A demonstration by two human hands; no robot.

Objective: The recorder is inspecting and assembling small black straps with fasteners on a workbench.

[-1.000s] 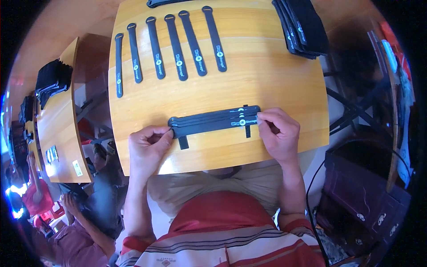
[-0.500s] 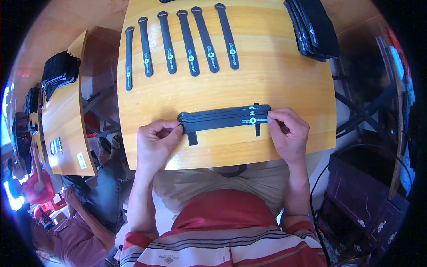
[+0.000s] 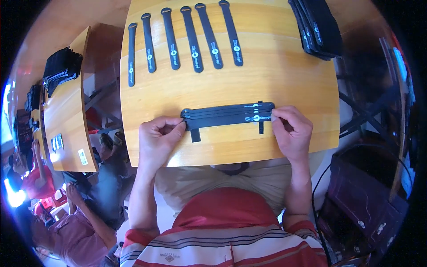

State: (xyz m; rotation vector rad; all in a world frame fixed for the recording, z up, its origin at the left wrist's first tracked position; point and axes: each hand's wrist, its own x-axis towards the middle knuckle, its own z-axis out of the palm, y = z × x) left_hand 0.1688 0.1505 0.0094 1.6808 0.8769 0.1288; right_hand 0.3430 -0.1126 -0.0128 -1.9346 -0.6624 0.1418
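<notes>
An overlapping stack of black straps (image 3: 218, 116) with white print lies crosswise near the table's front edge. My left hand (image 3: 161, 135) pinches its left end between thumb and fingers. At the other end, my right hand (image 3: 291, 129) pinches the straps' right tip. Beneath the stack, a short black strip (image 3: 195, 135) pokes out at the left and a narrower strip (image 3: 261, 128) at the right. Farther back, several single black straps (image 3: 192, 44), each with a slotted rounded end, lie side by side, slotted ends away from me.
The wooden table (image 3: 293, 84) holds a pile of black straps (image 3: 316, 31) at its far right. Left of it stands another table (image 3: 66, 120) with a black stack (image 3: 62, 69). A seated person (image 3: 82, 227) is at the lower left; a dark cabinet (image 3: 369, 200) stands at the right.
The whole view has shifted slightly. Both hands keep their pinch at the two ends of the strap stack, and the straps' arrangement looks the same.
</notes>
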